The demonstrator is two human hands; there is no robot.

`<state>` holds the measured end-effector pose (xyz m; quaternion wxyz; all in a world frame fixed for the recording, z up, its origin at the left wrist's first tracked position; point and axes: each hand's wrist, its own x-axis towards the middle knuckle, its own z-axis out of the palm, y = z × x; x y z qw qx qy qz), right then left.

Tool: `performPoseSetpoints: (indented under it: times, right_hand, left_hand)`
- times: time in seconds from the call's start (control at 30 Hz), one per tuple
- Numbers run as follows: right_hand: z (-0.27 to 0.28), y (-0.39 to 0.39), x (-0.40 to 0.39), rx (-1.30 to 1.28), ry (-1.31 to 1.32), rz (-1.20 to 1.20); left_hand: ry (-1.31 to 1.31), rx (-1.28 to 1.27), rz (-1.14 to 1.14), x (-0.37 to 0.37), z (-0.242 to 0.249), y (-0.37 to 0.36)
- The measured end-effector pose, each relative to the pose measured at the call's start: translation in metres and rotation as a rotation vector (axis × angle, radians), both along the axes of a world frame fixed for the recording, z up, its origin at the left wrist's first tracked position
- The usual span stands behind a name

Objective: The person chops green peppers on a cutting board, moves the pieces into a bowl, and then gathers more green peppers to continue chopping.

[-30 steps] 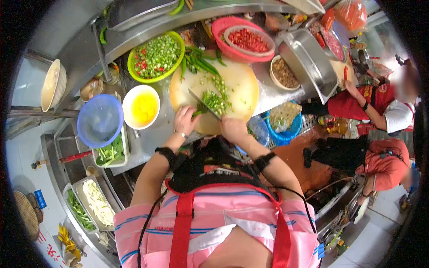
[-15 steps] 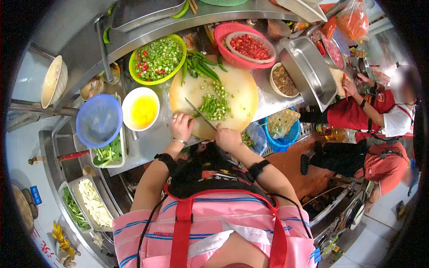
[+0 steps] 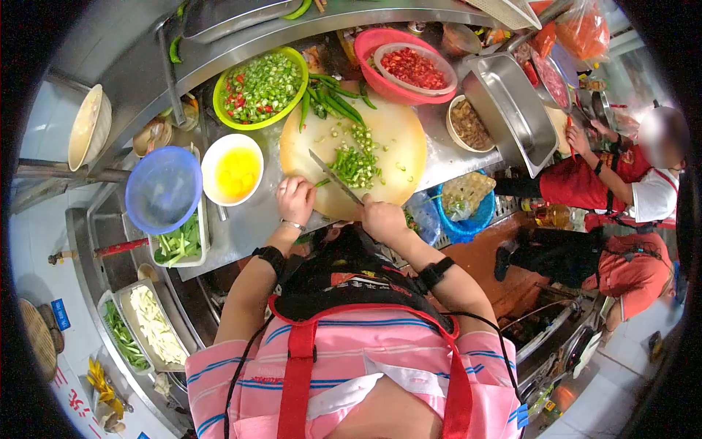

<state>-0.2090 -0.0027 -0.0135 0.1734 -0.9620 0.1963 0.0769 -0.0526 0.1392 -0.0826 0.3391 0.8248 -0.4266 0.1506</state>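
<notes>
My right hand (image 3: pixel 382 219) grips the handle of a knife (image 3: pixel 335 178), its blade slanting up and left over the round cutting board (image 3: pixel 303 157). To the left of the blade, at the board's lower-left edge, my left hand (image 3: pixel 295 199) pinches the short end of a green chili (image 3: pixel 322 182). Chopped green chili (image 3: pixel 356 167) lies in a pile just right of the blade. Whole green chilies (image 3: pixel 338 102) rest on the board's far edge.
A lime-green basin (image 3: pixel 221 91) of chopped chilies, a white bowl of egg yolks (image 3: pixel 238 172) and a blue bowl (image 3: pixel 162 192) stand left. Behind is a pink basin (image 3: pixel 362 51) with red pieces; a steel pan (image 3: pixel 512 110) stands right. Two people (image 3: pixel 621 179) are at far right.
My left hand has drawn slightly away from the knife, and the chili end shows more between them. The knife has shifted slightly up and right in view. The whole view has shifted a little.
</notes>
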Motion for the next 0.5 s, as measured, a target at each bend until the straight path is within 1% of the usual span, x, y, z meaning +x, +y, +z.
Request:
performPoseSetpoints:
  times: [0.13, 0.2, 0.23, 0.27, 0.3, 0.33, 0.4, 0.5]
  right_hand:
    - [-0.017, 0.008, 0.002, -0.002, 0.007, 0.027]
    - [-0.023, 0.006, 0.008, -0.071, -0.023, 0.039]
    - [-0.01, 0.007, 0.008, -0.067, -0.023, 0.041]
    - [0.006, 0.005, 0.007, 0.006, 0.091, 0.039]
    - [0.016, 0.001, 0.01, 0.07, 0.199, 0.042]
    - [0.011, 0.003, 0.009, 0.074, 0.203, 0.047]
    - [-0.007, 0.009, 0.005, 0.016, -0.007, 0.076]
    - [-0.022, 0.011, 0.014, 0.016, 0.002, 0.056]
  left_hand:
    - [-0.004, -0.002, -0.003, -0.002, -0.002, -0.004]
    - [0.012, -0.01, 0.001, 0.001, 0.003, -0.001]
    - [0.041, -0.006, 0.001, -0.002, 0.004, 0.006]
    - [0.042, -0.002, 0.0, -0.003, 0.003, 0.013]
    - [0.075, -0.003, 0.052, -0.001, 0.002, 0.016]
    - [0.116, 0.005, 0.103, -0.003, 0.0, 0.021]
    - [0.155, 0.033, 0.121, -0.003, -0.004, 0.027]
    - [0.185, 0.065, 0.122, -0.005, -0.003, 0.028]
